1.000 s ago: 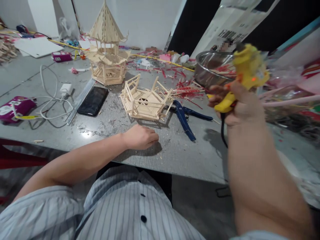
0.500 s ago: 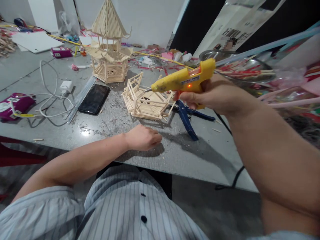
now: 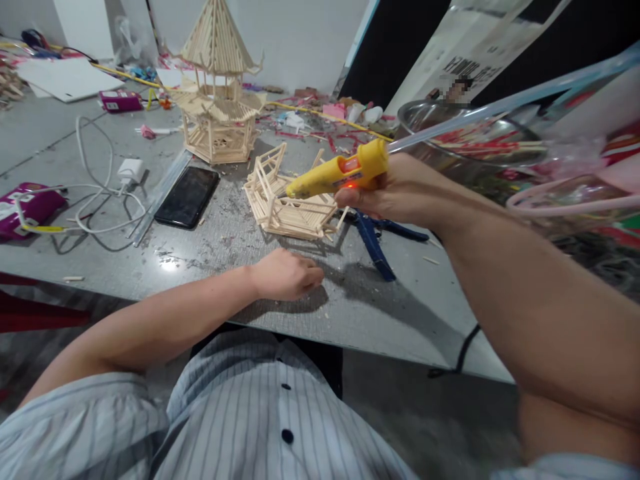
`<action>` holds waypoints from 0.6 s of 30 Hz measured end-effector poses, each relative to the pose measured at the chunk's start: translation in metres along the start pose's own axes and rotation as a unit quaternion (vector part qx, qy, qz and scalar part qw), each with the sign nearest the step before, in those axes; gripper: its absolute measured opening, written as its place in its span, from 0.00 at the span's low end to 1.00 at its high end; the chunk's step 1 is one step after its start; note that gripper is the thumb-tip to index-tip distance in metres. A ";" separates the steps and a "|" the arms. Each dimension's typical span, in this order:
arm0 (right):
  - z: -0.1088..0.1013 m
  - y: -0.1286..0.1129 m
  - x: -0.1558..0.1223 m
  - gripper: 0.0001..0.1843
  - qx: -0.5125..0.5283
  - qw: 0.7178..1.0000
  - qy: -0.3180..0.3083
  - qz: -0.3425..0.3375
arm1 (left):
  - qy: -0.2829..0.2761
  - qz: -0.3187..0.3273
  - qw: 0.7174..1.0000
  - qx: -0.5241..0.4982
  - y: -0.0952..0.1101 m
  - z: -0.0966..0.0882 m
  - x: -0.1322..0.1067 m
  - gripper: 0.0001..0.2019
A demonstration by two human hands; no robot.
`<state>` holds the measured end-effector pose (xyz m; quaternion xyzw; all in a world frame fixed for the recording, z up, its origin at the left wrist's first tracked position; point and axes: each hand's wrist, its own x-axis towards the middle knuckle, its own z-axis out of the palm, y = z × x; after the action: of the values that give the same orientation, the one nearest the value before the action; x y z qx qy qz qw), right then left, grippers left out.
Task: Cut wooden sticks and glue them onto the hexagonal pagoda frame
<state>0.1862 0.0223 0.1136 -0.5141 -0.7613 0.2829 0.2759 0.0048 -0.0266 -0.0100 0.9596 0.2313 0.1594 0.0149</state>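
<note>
My right hand [image 3: 400, 190] grips a yellow hot glue gun [image 3: 340, 175] with its red light lit and a clear glue stick [image 3: 465, 115] sticking out of its back. The gun's nozzle is at a corner post of a small hexagonal frame of pale wooden sticks [image 3: 295, 217]; whether it touches cannot be made out. My left hand [image 3: 287, 275] rests curled on the table in front of the frame, fingers closed, and what they hold, if anything, is hidden. Blue-handled pliers [image 3: 373, 243] lie right of the frame, their head partly hidden.
A taller stick pagoda [image 3: 217, 100] stands behind the frame. Left of it lie a black phone [image 3: 187, 197], a clear strip, a white charger [image 3: 131, 171] with cable, and purple boxes [image 3: 30, 210]. A metal bowl [image 3: 415, 120] of sticks stands at the right. Scraps litter the back.
My right hand has brought the glue gun down and to the left, its nozzle now at the frame's corner post. My left hand stays in place.
</note>
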 end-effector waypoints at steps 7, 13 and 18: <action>0.004 -0.003 0.005 0.20 -0.046 0.998 -0.030 -0.008 | 0.008 0.002 1.000 -0.010 -0.001 0.001 0.000 0.09; 0.006 -0.002 0.006 0.17 -0.046 0.998 -0.031 -0.023 | 0.021 0.008 1.000 -0.017 -0.002 0.004 0.000 0.11; 0.006 -0.003 0.005 0.21 -0.075 0.997 -0.024 -0.014 | 0.016 0.008 1.000 -0.014 -0.002 0.003 0.000 0.10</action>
<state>0.1783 0.0257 0.1118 -0.5160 -0.7939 0.2333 0.2216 0.0048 -0.0249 -0.0130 0.9586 0.2214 0.1777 0.0235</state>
